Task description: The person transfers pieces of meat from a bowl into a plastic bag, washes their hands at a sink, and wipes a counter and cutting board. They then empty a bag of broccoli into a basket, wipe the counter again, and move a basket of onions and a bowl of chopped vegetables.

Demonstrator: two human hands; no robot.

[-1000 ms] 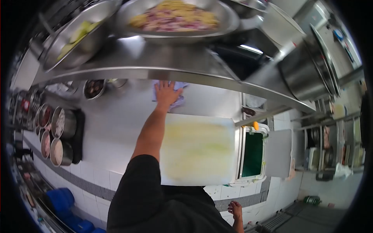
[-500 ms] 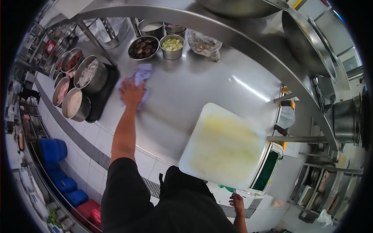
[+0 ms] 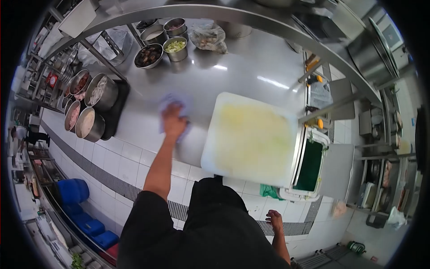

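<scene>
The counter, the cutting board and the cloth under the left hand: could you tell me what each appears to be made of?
The counter looks like stainless steel with a brushed finish: grey, with bright streaks of reflected light. The cutting board seems to be white plastic, matte, stained yellow-green across its middle. The cloth under the left hand looks like soft woven fabric, pale lilac, though it is blurred.

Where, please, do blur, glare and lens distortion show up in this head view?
Head view: motion blur smears the left hand and the cloth under it; glare streaks the steel counter; fisheye bends the shelf edge, with black corners.
</scene>
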